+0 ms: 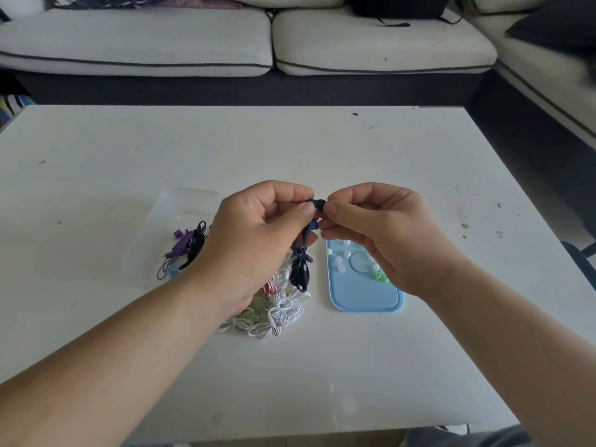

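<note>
Blue earbud (312,226) in the fingertip pinch of left hand (258,240) and right hand (380,233), above the white cable pile (274,314)

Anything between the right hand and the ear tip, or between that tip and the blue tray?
Nothing visible. The right hand pinches the black ear tip on the blue earphone, which the left hand holds. The blue tray lies on the table beneath the hands, with only open air between.

Earphone pile (274,311) between bag (161,227) on left and tray (364,295) on right
</note>
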A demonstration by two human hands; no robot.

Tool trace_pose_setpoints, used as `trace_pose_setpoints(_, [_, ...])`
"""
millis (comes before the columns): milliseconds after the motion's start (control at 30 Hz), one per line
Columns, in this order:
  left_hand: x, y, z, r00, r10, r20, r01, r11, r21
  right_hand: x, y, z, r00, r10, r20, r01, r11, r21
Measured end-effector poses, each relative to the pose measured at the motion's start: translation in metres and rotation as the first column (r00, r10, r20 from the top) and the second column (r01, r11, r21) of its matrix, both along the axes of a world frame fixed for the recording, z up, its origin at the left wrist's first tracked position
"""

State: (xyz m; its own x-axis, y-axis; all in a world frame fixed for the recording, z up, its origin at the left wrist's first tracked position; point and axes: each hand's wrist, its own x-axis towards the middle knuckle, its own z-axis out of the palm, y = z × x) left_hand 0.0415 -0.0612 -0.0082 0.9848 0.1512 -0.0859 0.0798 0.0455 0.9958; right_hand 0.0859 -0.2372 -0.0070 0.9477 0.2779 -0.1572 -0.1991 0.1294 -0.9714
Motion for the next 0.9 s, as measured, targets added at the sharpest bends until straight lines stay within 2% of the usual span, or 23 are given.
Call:
trace_pose_setpoints(267, [0.0004, 0.0011, -0.0014, 1.0, -0.002, -0.006, 0.002, 1.0, 0.002, -0.001, 0.0011, -0.0002, 0.999, -0.009, 0.049, 0.013, 0.996, -0.087])
trace_pose_setpoints(500, [0.0007, -0.0007, -0.0001, 1.0, -0.014, -0.008, 0.013, 0.993, -0.117, 0.0005, -0.0004, 0.0, 0.998, 0.034, -0.061, -0.031, 0.998, 0.056])
trace_pose_setpoints(900, [-0.0003, -0.0021, -0.0018, 1.0, 0.016, 0.025, -0.016, 1.0, 0.01, -0.0024, 0.0076, -0.0073, 0.998, 0.043, -0.04, -0.039, 0.994, 0.101])
